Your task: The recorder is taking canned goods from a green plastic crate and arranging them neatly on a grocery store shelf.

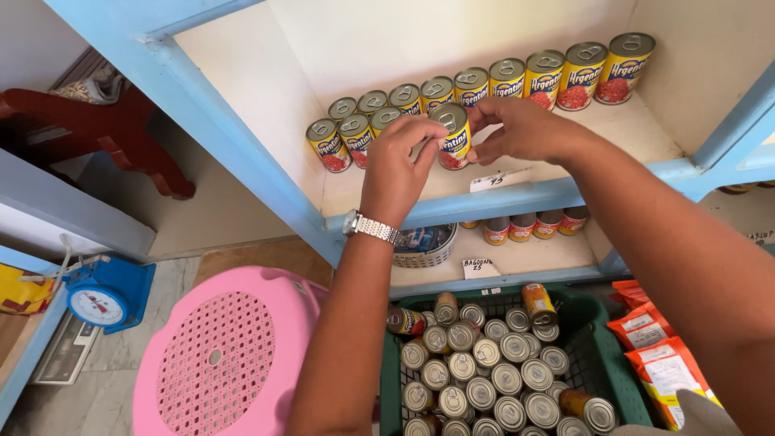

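A: What do the hands have?

B: Both are on one can (453, 137), yellow label with a red patch, standing at the front of the shelf (565, 190). The left hand (393, 165) curls its fingers round the can's left side; the right hand (517, 129) pinches its top rim and right side. A metal watch (372, 228) sits on the left wrist.

A: And around that can?

B: Left of it, three like cans (353, 137) stand in a short front row. Behind it a back row (517, 77) of nine runs to the right wall. A white paper tag (496, 179) lies on the shelf edge just right of the can.

A: Below the shelf?

B: A lower shelf holds four red-labelled cans (529, 226), a white basket (424, 250) and another white tag (479, 267). Under that, a green crate (601, 355) is packed with silver-topped cans, too many to count surely. Right of the crate lie three orange packets (658, 355); left of it a pink perforated stool (226, 355) and a blue scale (101, 299).
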